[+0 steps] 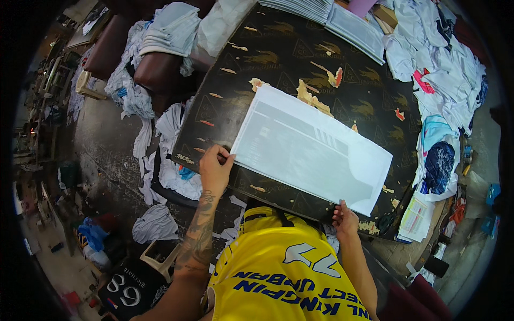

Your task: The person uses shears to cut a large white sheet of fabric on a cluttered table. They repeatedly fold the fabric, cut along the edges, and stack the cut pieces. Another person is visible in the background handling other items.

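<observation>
A long white sheet, paper or thin cloth, with a grey printed panel lies slantwise on the dark table in front of me. Stripes and a curved cut-out shape show in its print. My left hand is at its near left corner, thumb and fingers pinched together on the edge. Farther right along the near edge, my right hand grips the border between thumb and curled fingers. The sheet rests flat between the two hands.
Stacked pale printed sheets lie at the table's far edge. White garments heap up on the right, with papers below. On the left are folded white cloths over a brown seat and a plastic chair. The tabletop's surface is peeling.
</observation>
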Tool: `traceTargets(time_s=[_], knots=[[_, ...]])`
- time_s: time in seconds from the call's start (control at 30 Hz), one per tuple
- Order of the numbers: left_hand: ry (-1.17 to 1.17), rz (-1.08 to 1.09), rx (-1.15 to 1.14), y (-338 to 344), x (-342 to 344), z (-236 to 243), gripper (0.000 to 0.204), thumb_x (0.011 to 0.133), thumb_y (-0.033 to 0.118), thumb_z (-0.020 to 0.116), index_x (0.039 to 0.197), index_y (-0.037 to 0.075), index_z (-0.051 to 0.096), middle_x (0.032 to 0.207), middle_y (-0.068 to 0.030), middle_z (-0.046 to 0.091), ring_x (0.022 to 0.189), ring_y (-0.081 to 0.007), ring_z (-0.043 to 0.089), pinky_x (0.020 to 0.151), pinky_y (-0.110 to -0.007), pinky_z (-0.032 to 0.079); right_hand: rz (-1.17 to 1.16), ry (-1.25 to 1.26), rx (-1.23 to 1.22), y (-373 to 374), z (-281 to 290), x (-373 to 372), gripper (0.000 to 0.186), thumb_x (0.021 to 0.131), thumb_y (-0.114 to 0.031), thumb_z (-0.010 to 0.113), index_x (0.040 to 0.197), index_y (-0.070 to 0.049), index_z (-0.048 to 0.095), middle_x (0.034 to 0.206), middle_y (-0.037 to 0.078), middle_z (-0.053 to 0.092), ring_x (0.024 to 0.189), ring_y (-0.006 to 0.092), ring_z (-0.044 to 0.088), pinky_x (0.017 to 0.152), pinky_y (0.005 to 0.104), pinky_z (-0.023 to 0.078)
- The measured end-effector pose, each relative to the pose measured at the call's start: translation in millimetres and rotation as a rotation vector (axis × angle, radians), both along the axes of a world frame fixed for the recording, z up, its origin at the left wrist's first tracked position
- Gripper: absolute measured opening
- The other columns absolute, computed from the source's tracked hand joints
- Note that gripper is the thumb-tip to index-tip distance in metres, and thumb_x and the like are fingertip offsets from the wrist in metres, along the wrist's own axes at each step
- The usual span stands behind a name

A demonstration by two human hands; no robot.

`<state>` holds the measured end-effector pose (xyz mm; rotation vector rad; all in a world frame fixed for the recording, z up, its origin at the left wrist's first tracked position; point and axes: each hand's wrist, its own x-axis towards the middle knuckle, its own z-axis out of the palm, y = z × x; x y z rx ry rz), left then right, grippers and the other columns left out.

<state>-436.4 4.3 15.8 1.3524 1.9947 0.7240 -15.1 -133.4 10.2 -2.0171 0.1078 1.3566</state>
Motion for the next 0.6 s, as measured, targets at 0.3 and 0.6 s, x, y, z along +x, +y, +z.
traceTargets(time_s=[0.3,0.6], knots=[[-0.103,0.147,0.078,-10.7,6.1,9.9,0.023,0.09,0.004,0.084,0.107,-0.003,0.071,0.081,-0.01,0.073,0.071,-0.019,0.071,0.067,-0.035,0.055,-0.003,-0.006,0.025,-1.3,-0.3,-1.2,0.03,0.1,-0.038,0.083,0.089,-0.012,0.071,0.075,-0.001,0.071,0.06,0.0112,0.063,0.055,0.0282,0.043],[0.31,-0.037,0.316,-12.5,28.7,-17.9,0.032,0.09,0.008,0.079,0.12,0.004,0.07,0.103,-0.0133,0.065,0.096,-0.0318,0.065,0.088,-0.044,0.053,0.227,-0.203,0.031,-10.1,21.4,29.3,0.034,0.102,-0.036,0.08,0.088,-0.006,0.072,0.071,0.001,0.067,0.061,0.0115,0.062,0.058,0.0298,0.047]])
